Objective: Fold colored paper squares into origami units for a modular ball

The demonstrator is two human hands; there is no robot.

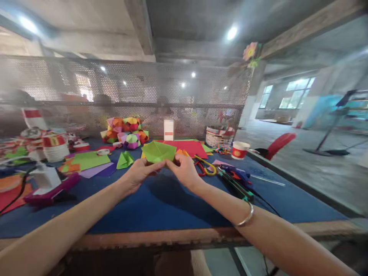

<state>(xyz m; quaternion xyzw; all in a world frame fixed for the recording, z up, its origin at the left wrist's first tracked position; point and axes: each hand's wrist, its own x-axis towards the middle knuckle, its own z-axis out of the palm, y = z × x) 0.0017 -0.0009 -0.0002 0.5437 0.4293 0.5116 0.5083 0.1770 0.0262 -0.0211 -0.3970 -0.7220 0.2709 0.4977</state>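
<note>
A folded green paper piece [158, 151] is held up above the blue table [161, 207] by both hands. My left hand [140, 173] pinches its lower left edge with thumb and fingers closed. My right hand [184, 170] pinches its lower right corner, and a silver bangle [246, 216] sits on that wrist. Behind the green piece, a bit of orange paper [182, 152] shows near my right fingers. A smaller folded green piece [124, 160] lies on the table to the left.
Red paper sheet [188, 148], yellow-handled scissors [205, 165], a glue gun [235, 179] and a red paper cup [239, 150] lie to the right. Colourful paper balls [126, 132], loose sheets [87, 161], a stack of cups [55, 148] sit left. A mesh fence [129, 96] backs the table.
</note>
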